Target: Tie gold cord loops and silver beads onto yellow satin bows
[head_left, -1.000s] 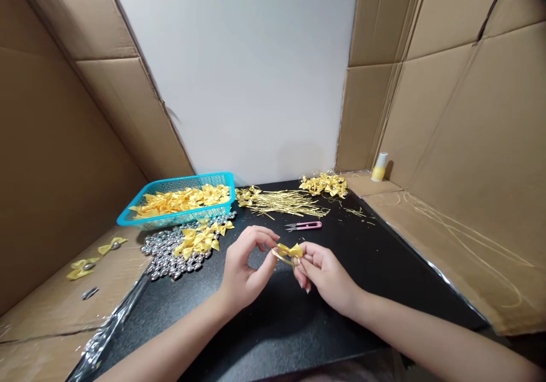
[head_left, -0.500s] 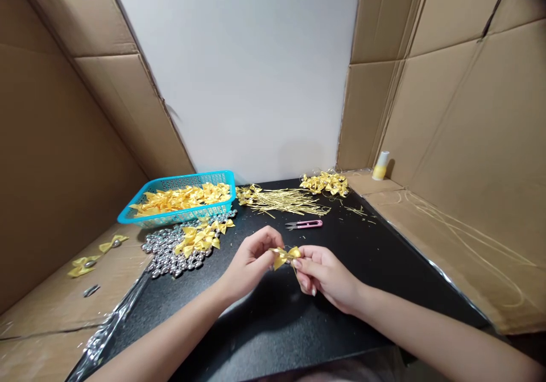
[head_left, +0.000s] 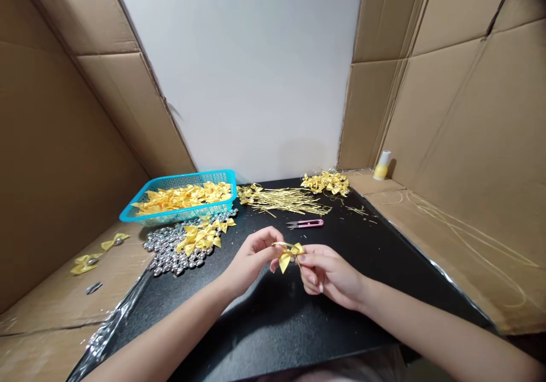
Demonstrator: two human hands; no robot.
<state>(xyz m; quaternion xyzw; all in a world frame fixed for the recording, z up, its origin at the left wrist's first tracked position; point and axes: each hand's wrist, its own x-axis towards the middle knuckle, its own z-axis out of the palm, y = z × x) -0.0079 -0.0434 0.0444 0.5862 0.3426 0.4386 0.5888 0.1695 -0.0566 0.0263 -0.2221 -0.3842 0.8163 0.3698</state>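
Note:
A yellow ribbon bow (head_left: 286, 261) hangs between my two hands above the black table. My right hand (head_left: 326, 271) is closed, pinching the bow's right side between thumb and fingers. A thin gold tie (head_left: 281, 244) runs from the bow's middle to the fingertips of my left hand (head_left: 256, 260), which are pinched on it. A small silvery bit shows under the bow's knot, partly hidden by my right thumb. Just beyond my hands lie pink thread snips (head_left: 307, 223), blades to the left.
Left, a blue basket (head_left: 128, 216) holds yellow bows; silver beads (head_left: 170, 251) with loose bows (head_left: 202, 237) lie before it. Gold ties (head_left: 290, 200) and finished-looking bows (head_left: 326, 183) lie at the back. A thread spool (head_left: 381, 166) stands right, by cardboard walls (head_left: 473, 115).
The bow has turned so its loop and tail show more fully, and my left fingers have shifted off its ribbon onto the gold tie. My right hand keeps its pinch.

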